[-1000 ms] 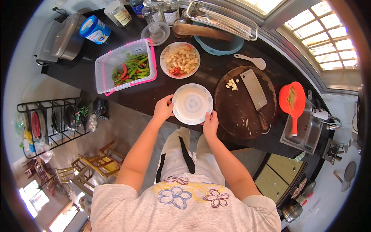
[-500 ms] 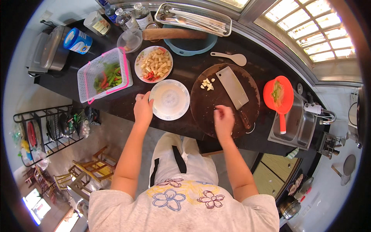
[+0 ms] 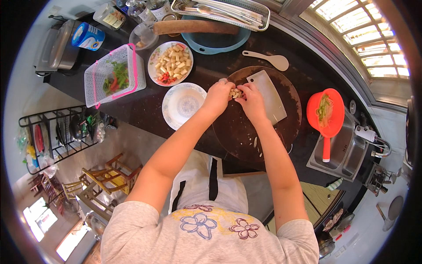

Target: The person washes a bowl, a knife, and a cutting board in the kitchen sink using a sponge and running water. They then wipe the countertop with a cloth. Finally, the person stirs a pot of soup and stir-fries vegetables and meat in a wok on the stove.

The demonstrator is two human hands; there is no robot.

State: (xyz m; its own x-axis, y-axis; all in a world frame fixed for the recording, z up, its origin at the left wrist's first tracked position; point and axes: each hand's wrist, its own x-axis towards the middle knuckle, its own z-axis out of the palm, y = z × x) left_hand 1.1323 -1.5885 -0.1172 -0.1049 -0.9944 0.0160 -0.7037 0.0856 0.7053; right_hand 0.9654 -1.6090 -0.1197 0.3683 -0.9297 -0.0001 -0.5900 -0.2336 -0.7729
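Observation:
A small heap of pale garlic cloves (image 3: 236,93) sits at the far part of the round dark chopping board (image 3: 228,136). My left hand (image 3: 219,96) closes in on it from the left, and my right hand (image 3: 252,102) from the right. Both sets of fingertips are curled against the cloves; some of the heap is hidden behind them. Right beside my right hand lies a cleaver (image 3: 270,94), flat on the board, its handle hidden by my forearm. To the left stands a white bowl (image 3: 183,105) with nothing in it. Pale scraps (image 3: 255,141) dot the board's near side.
Behind the bowl are a plate of cut pale pieces and red chilli (image 3: 170,64) and a basket of peppers (image 3: 132,79). A blue basin (image 3: 215,43) carries a wooden rolling pin (image 3: 193,27). A white rice paddle (image 3: 266,59), red strainer (image 3: 325,114) and sink (image 3: 338,149) lie rightward.
My left hand has left the bowl's rim and moved right to the garlic. My right hand has moved from the board's near side up to the cloves, which are now gathered between both hands.

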